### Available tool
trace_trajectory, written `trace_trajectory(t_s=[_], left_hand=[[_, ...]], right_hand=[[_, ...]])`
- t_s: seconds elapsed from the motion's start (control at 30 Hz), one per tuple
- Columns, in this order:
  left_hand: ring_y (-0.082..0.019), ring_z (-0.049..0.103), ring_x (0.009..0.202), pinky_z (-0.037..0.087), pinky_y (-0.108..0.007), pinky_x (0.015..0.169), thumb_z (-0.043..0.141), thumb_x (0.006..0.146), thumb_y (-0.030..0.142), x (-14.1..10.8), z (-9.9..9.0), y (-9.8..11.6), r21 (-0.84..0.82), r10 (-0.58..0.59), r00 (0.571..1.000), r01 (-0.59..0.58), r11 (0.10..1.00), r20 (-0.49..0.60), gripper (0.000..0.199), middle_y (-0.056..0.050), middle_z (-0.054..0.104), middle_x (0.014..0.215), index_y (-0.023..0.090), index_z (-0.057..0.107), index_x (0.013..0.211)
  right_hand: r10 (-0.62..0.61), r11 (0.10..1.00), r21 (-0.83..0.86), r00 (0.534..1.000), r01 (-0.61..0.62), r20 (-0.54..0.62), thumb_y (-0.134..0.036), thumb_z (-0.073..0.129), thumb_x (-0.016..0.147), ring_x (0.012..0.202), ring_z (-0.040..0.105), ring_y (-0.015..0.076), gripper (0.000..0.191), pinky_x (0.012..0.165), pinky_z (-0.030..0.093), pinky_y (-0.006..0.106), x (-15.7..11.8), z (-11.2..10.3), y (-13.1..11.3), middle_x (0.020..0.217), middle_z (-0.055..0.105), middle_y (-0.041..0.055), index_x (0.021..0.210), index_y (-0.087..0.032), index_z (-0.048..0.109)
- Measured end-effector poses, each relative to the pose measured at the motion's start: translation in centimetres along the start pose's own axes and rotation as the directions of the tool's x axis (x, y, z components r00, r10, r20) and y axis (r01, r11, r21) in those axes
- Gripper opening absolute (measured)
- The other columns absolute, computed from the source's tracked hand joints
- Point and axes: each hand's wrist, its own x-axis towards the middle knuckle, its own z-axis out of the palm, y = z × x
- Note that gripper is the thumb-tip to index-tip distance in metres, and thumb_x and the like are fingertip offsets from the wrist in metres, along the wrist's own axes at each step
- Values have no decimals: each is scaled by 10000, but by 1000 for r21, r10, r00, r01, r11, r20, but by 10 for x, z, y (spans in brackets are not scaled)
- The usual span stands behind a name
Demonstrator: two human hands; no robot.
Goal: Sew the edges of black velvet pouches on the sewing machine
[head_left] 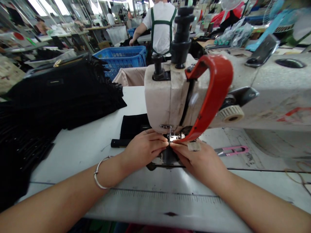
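Both hands meet under the needle of a white sewing machine (157, 97) with a red guard (220, 81). My left hand (145, 147), a bangle on its wrist, comes from the left with fingers pressed together on a small dark fabric piece (169, 155). From the right, my right hand (198, 155) pinches the same piece, thumb and fingertips close to the presser foot. Beyond my left hand, a black fabric panel (132, 124) with a small label lies on the table, its rolled near edge (118, 143) poking out at the left.
Stacked black fabric (60, 94) covers the table's left side. Pink-handled thread snips (233, 150) lie right of my right hand. A blue basket (123, 58) and a cloth-lined bin (133, 76) stand beyond the table. A person (161, 26) is farther back, facing away.
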Motion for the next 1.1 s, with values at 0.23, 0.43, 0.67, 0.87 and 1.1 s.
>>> trace_trajectory(t_s=[0.23, 0.43, 0.67, 0.87, 1.1], left_hand=[[-199, 658, 948, 523, -348, 892, 552, 948, 238, 2, 3, -7, 43, -32, 999, 30, 999, 35, 171, -10, 738, 962, 208, 721, 959], [-203, 657, 953, 532, -347, 871, 556, 946, 240, 1, 5, -8, 41, -38, 999, 37, 998, 3, 177, -27, 738, 998, 202, 728, 961], [-212, 669, 937, 544, -364, 861, 556, 944, 240, 2, 7, -8, 30, -47, 999, 48, 998, -10, 188, -34, 748, 964, 195, 738, 928], [-204, 676, 956, 555, -372, 879, 564, 935, 234, 3, 8, -7, 26, -86, 996, 87, 996, -38, 188, -31, 751, 960, 212, 751, 933], [-212, 683, 915, 564, -358, 831, 601, 912, 220, 3, 9, -9, 49, -74, 996, 76, 996, -44, 152, -31, 759, 930, 207, 753, 919]], right_hand=[[-1, 998, -56, 999, -1, -38, -108, 573, 891, 878, 659, 255, 200, 739, 577, 385, 2, 4, 4, 997, 722, 104, 1029, -145, 713], [-5, 996, -86, 999, 1, -39, -115, 572, 887, 841, 652, 241, 192, 703, 570, 364, 3, 4, 4, 989, 717, 106, 1000, -159, 721], [-7, 995, -97, 999, 3, -51, -119, 560, 899, 828, 647, 240, 185, 697, 568, 368, 4, 5, 4, 992, 713, 121, 969, -155, 727], [27, 994, -102, 1000, -28, -13, -128, 556, 892, 847, 650, 249, 211, 721, 568, 391, 6, 6, 5, 980, 717, 115, 1023, -156, 719], [89, 996, -3, 996, -89, 25, -124, 575, 889, 901, 644, 255, 183, 761, 552, 389, 6, 9, 6, 991, 709, 116, 996, -157, 720]])
